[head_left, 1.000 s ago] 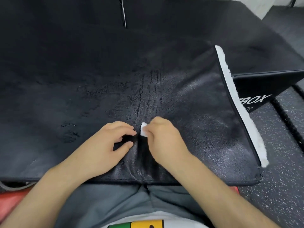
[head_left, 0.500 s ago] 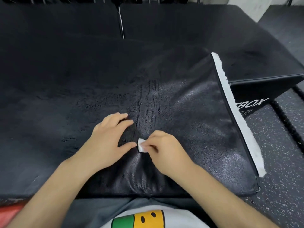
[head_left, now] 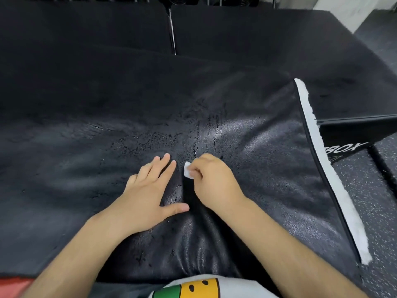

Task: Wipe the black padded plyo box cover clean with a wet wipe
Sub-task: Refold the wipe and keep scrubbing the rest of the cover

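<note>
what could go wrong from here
The wet wipe is a tiny wad pinched in the right hand, so it may slip out or clean very little per pass. The cover looks cracked near the wipe; rubbing could lift flakes. The left hand, pressed flat on it, could leave fresh marks.

Speckled grey floor [head_left: 369, 201], pale wall [head_left: 343, 11] beyond, thin metal post [head_left: 171, 33]

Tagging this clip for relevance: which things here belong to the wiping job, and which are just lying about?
Job: black padded cover; wet wipe, pinched by the right hand; left hand, flat on the cover.
Lying about: lettered black box; metal pole; speckled floor.
</note>
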`<state>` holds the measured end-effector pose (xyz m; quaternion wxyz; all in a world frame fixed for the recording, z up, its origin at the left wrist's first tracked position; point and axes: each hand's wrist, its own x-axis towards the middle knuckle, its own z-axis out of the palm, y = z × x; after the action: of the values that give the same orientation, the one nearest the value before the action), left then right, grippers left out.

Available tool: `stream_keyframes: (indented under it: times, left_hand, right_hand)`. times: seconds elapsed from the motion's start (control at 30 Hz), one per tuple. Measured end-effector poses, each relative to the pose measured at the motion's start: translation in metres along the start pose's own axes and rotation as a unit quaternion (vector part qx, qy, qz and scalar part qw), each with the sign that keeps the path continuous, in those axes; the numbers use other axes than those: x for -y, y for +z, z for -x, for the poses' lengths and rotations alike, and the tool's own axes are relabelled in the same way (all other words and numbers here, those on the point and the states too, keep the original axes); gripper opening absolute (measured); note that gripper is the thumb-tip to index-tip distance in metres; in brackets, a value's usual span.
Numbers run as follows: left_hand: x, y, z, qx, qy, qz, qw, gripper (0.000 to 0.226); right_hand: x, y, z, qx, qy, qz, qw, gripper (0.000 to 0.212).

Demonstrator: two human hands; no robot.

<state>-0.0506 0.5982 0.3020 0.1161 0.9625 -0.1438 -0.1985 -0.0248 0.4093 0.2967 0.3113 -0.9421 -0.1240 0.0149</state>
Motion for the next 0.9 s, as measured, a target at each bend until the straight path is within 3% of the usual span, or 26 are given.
stream_keyframes:
  times: [0.13,0.23,0.37,0.43,0.6,0.77,0.9]
  left_hand:
    - [0.000,-0.001,0.000,-0.004,0.001,0.007,1.000,0.120]
    - [-0.003,-0.007,0.000,-0.024,-0.007,-0.050,0.998,0.122]
    - [-0.014,-0.023,-0.017,-0.064,-0.005,-0.124,0.990,0.133]
    - [-0.018,-0.026,-0.026,-0.045,-0.012,-0.137,0.989,0.134]
    - [-0.027,-0.025,-0.033,0.002,-0.016,-0.128,0.992,0.123]
    - [-0.033,-0.027,-0.032,0.022,-0.023,-0.149,0.988,0.120]
    - [-0.035,-0.028,-0.033,0.023,-0.022,-0.158,0.987,0.120]
  right_hand:
    - [0.015,0.000,0.020,0.048,-0.031,0.013,0.998,0.018]
    - [0.008,-0.016,0.031,0.092,-0.018,0.003,0.996,0.015]
    - [-0.019,-0.040,0.015,0.047,0.059,0.032,0.997,0.016]
    - [-0.019,-0.042,0.018,0.031,0.072,0.035,0.996,0.017]
    - [-0.011,-0.034,0.041,0.098,0.013,0.004,0.995,0.018]
    - [-0.035,-0.041,0.015,-0.014,0.049,0.033,0.998,0.025]
    - [-0.020,-0.027,0.029,0.013,0.019,0.050,0.998,0.020]
